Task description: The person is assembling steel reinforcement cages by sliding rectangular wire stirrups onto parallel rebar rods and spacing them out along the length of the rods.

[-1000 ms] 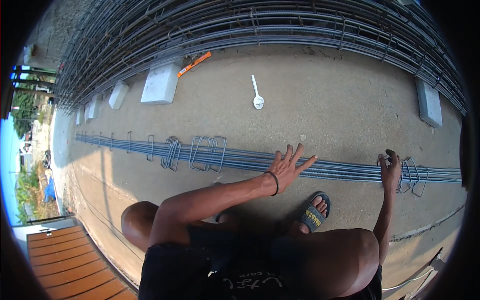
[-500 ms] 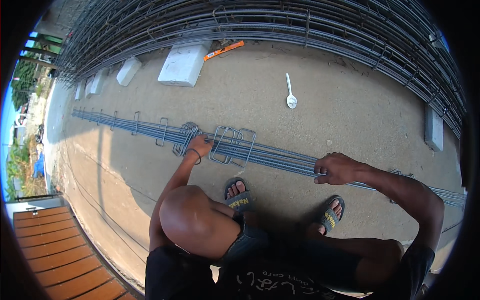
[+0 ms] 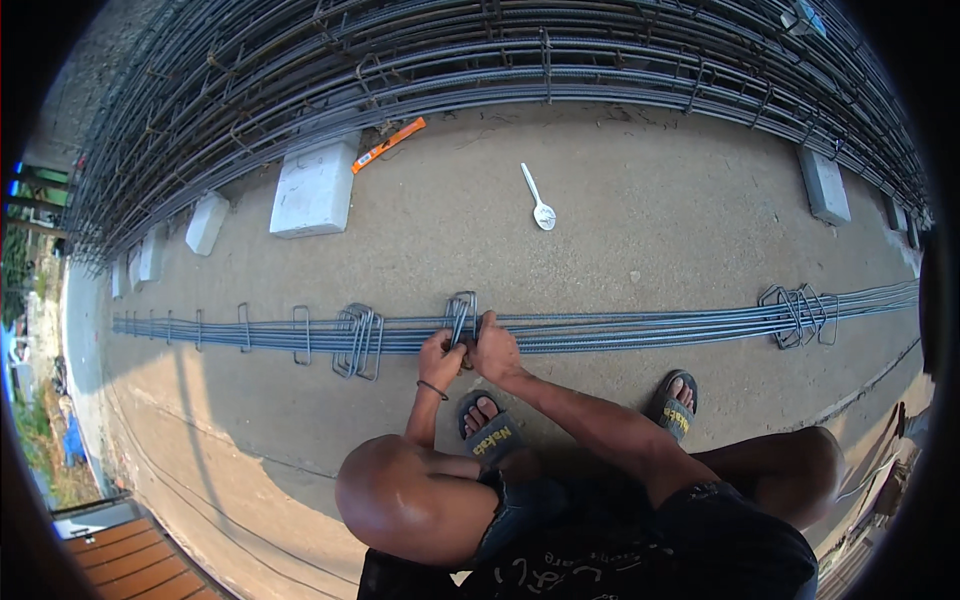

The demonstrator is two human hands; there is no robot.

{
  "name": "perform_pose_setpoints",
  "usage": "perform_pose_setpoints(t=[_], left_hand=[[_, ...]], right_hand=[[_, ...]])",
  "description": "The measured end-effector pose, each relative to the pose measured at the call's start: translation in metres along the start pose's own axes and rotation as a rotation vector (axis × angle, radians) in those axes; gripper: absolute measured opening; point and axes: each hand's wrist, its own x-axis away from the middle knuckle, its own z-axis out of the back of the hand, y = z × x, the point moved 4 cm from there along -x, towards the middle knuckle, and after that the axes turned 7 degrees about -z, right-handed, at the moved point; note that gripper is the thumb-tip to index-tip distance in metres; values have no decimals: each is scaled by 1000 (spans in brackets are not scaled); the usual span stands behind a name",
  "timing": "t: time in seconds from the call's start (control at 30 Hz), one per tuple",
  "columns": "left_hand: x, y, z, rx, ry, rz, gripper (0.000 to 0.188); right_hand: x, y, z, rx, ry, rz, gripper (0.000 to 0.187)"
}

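Note:
A long bundle of thin steel rebar rods (image 3: 640, 331) lies across the ground in front of my feet. Close together at the bundle, my left hand (image 3: 437, 362) and my right hand (image 3: 496, 352) are both closed around a small group of bent-wire rebar stirrups (image 3: 461, 307) that loops the rods. My fingers partly hide the lower ends of these stirrups. Just left of my hands, another cluster of stirrups (image 3: 358, 340) leans on the rods, and single ones stand spaced out further left. A third stirrup cluster (image 3: 800, 315) sits at the right.
Stacked rebar cages (image 3: 450, 75) run along the far side, with white blocks (image 3: 312, 195) at their base. A white plastic spoon (image 3: 543, 214) and an orange wrapper (image 3: 390, 145) lie on the concrete ground. My sandalled feet (image 3: 484, 420) are close to the rods.
My right hand has come left along the rods to meet my left hand. The stirrups there are now bunched together, where they were spread and tilted. The view has turned and shifted right.

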Motion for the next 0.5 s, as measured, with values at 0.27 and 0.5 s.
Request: perform_pose_setpoints(t=[0.27, 0.5], left_hand=[[10, 20, 0, 689, 117, 434, 22], [14, 33, -14, 582, 168, 538, 20]], right_hand=[[-12, 36, 37, 133, -81, 216, 30], [-26, 106, 146, 215, -98, -22, 29]])
